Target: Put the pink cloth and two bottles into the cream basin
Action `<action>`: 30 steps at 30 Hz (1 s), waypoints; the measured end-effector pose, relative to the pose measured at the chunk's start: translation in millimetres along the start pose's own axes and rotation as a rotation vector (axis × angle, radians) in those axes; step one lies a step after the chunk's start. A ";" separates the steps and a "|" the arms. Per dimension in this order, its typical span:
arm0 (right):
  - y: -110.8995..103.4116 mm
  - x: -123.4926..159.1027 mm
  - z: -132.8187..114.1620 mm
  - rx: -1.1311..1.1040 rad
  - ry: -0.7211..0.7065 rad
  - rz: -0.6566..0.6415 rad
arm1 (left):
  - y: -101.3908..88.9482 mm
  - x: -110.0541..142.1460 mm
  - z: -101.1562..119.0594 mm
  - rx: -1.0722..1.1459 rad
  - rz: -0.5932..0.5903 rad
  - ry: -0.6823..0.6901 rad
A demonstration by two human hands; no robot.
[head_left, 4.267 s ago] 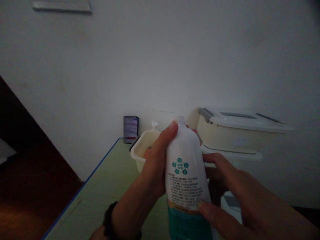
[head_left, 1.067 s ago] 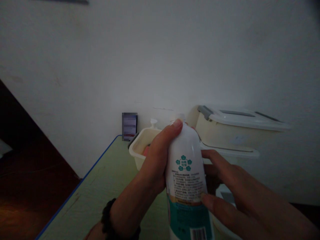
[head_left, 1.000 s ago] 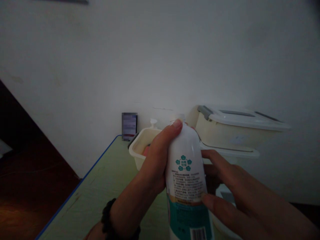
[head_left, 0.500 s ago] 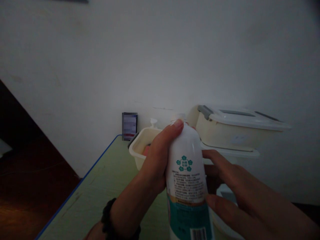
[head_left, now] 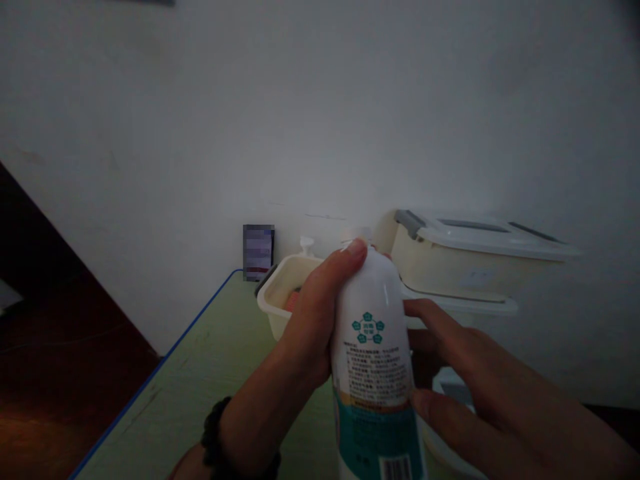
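A white bottle (head_left: 370, 287) with a green and orange printed label is held up close, its back text and barcode facing me. My left hand (head_left: 320, 313) wraps around its upper left side, thumb near the neck. The fingers and thumb of my right hand (head_left: 450, 360) press against its right side. Behind my left hand sits a cream bin (head_left: 273, 310) with a dark handle and something reddish (head_left: 293, 300) inside. The bottle's base is cut off by the lower edge of the view.
A lidded cream storage box (head_left: 450, 263) with grey latches is stacked on another white lid (head_left: 470, 305) at right. A phone-like screen (head_left: 259, 253) leans on the wall by a white pump top (head_left: 307, 245). The green table (head_left: 200, 380) has a blue edge at left.
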State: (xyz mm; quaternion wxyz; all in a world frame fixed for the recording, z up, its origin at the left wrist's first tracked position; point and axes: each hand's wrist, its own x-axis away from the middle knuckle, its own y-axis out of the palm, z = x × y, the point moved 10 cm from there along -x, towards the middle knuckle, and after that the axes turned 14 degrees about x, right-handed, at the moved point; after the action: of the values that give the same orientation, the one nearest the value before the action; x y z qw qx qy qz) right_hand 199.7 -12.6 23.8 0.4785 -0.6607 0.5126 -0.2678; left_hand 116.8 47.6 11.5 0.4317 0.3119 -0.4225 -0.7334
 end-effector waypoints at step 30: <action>-3.1 0.8 0.9 0.035 0.002 0.033 | 4.3 2.1 13.7 -0.106 0.008 0.134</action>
State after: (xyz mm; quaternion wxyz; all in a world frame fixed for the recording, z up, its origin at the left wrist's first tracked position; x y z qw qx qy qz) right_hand 202.0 -13.0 26.2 0.4938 -0.6436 0.5191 -0.2693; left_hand 106.1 49.3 21.2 0.4778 0.3353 -0.3546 -0.7304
